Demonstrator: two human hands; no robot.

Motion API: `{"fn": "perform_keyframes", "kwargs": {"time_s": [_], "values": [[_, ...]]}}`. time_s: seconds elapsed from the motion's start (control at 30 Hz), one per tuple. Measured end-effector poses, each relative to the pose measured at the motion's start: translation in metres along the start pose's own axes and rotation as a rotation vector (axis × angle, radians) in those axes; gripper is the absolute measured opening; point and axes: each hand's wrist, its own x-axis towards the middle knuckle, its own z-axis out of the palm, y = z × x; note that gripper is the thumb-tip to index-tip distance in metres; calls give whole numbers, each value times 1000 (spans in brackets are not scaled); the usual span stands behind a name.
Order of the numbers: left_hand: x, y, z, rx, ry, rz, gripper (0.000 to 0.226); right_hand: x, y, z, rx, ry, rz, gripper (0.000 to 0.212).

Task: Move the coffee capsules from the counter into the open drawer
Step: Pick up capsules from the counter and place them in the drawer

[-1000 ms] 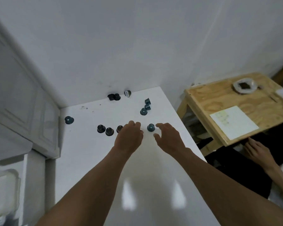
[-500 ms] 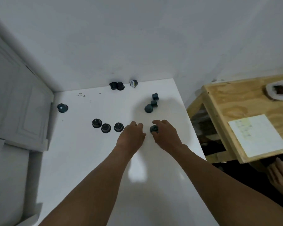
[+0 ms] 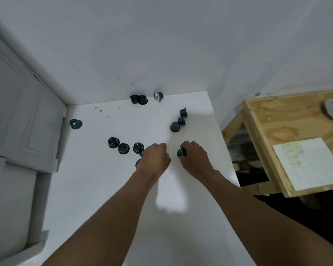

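Observation:
Several dark teal coffee capsules lie on the white counter (image 3: pixel 96 189). Three stand in a row (image 3: pixel 123 148) just left of my left hand, one sits alone (image 3: pixel 75 123) at the far left, three cluster (image 3: pixel 175 126) near the right edge, and three rest (image 3: pixel 143 99) against the back wall. My right hand (image 3: pixel 196 160) is closed around one capsule (image 3: pixel 181 153) on the counter. My left hand (image 3: pixel 154 162) is curled shut, and teal capsule parts (image 3: pixel 137 163) show at its left edge. No open drawer is in view.
A white panelled cabinet (image 3: pixel 23 120) borders the counter on the left. To the right, past a gap, stands a plywood table (image 3: pixel 288 127) with a white sheet (image 3: pixel 308 162) on it. The counter's right edge runs close to my right hand.
My right hand moved onto the capsule in front of it and closed on it. My left hand curled tighter beside the row of three. The view shifted right.

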Motion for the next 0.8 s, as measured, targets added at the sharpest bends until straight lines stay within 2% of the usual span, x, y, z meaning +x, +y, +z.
{"fn": "perform_keyframes", "kwargs": {"time_s": [0.1,0.2,0.3,0.4,0.5,0.8], "values": [[-10,6,-17,-22,73,-6,11,-7,-10,-20,3,39,-31,11],[-28,14,-41,-70,173,-19,19,-18,-25,-41,50,102,-77,12],[-54,18,-66,-175,258,-38,25,-33,-44,-60,130,145,-171,29],[-85,16,-89,-203,321,-37,37,-53,-69,-80,116,92,-191,44],[-113,8,-107,-238,391,-65,44,-75,-94,-91,128,122,-252,39],[-215,-38,-147,-280,595,-77,41,-157,-169,-81,179,251,-379,21]]}}
